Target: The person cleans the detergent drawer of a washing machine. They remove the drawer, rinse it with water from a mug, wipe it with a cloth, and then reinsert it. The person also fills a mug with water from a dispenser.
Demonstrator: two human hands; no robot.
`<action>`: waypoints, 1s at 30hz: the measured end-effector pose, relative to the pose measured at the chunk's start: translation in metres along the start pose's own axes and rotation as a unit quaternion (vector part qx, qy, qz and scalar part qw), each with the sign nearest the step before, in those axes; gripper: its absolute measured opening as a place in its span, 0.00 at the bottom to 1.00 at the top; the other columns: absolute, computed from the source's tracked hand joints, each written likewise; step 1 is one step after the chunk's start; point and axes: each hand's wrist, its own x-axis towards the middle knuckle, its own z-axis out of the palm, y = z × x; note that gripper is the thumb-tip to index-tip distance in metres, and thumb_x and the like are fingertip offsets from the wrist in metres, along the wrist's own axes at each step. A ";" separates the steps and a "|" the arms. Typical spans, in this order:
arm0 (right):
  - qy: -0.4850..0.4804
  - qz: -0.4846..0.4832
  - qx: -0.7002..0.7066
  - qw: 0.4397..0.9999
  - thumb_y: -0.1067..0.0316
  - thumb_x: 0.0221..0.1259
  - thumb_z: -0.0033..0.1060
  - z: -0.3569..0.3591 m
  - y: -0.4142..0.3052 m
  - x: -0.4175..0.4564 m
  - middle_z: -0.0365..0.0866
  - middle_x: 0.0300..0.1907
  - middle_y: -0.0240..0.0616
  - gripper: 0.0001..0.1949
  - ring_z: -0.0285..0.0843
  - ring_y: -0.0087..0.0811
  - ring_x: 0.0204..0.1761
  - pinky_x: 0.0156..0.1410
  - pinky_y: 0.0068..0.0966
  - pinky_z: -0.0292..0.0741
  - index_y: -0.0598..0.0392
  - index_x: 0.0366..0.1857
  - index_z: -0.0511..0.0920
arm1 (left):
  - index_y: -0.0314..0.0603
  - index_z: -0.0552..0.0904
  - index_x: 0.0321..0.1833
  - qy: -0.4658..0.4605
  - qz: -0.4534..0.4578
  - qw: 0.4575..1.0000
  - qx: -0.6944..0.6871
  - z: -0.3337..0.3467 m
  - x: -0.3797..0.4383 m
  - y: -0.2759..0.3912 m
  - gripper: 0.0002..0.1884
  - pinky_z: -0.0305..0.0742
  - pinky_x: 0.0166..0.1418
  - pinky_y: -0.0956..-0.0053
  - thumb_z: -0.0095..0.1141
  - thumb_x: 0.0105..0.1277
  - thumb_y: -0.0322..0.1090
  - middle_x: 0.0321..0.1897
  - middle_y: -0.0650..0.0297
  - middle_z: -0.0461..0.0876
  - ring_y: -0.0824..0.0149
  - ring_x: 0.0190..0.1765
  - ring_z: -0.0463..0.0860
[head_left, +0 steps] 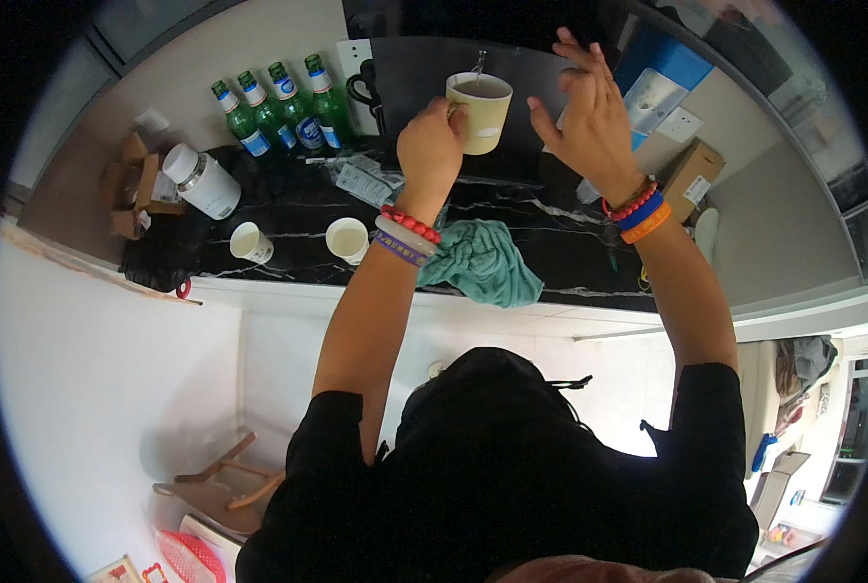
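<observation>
My left hand [431, 146] grips a pale yellow mug [486, 120] by its handle. A thin stream of water [480, 64] falls into the mug from above, in front of a dark water dispenser [543, 80]. My right hand [587, 109] is raised to the right of the mug with its fingers apart and nothing in it. Whether its fingertips touch the dispenser I cannot tell. Below the mug, a crumpled teal cloth [488, 262] lies at the front of the black marbled counter [557, 280]. One paper cup [347, 240] stands close to my left wrist.
Several green glass bottles [306, 120] stand along the back wall. To the left are a white flask [204, 182], another paper cup [251, 243] and an opened cardboard box [142, 186]. A clear plastic wrapper [364, 182] lies behind my left wrist. A brown carton [694, 178] stands at the right.
</observation>
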 end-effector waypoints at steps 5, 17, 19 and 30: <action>-0.037 0.009 0.061 0.997 0.69 0.47 0.61 0.004 -0.020 -0.014 0.71 0.49 0.48 0.14 0.67 0.43 0.57 0.67 0.38 0.60 0.56 0.30 0.63 | 0.37 0.79 0.35 0.004 0.002 1.000 -0.007 0.000 0.000 0.000 0.12 0.73 0.32 0.60 0.50 0.62 0.40 0.27 0.50 0.80 0.49 0.31 0.80; 0.049 0.028 -0.007 0.998 0.70 0.46 0.61 -0.004 0.007 -0.012 0.68 0.53 0.50 0.14 0.67 0.46 0.57 0.62 0.40 0.63 0.57 0.30 0.64 | 0.37 0.78 0.34 0.000 0.002 1.000 -0.010 0.002 0.001 -0.001 0.13 0.72 0.32 0.60 0.50 0.63 0.41 0.26 0.51 0.80 0.50 0.31 0.80; 0.059 0.025 -0.046 0.997 0.69 0.47 0.61 -0.009 0.015 -0.001 0.68 0.54 0.51 0.13 0.66 0.45 0.57 0.64 0.41 0.61 0.57 0.30 0.65 | 0.38 0.78 0.34 -0.001 0.003 1.000 -0.001 0.002 0.002 -0.003 0.13 0.72 0.32 0.60 0.50 0.63 0.42 0.27 0.52 0.81 0.51 0.31 0.80; -0.021 0.003 -0.016 1.000 0.63 0.48 0.62 0.006 0.010 0.009 0.67 0.54 0.50 0.16 0.64 0.41 0.61 0.68 0.37 0.59 0.59 0.33 0.66 | 0.38 0.76 0.32 0.007 0.009 1.000 0.008 0.002 0.000 -0.001 0.13 0.73 0.31 0.59 0.50 0.62 0.42 0.25 0.52 0.80 0.49 0.30 0.80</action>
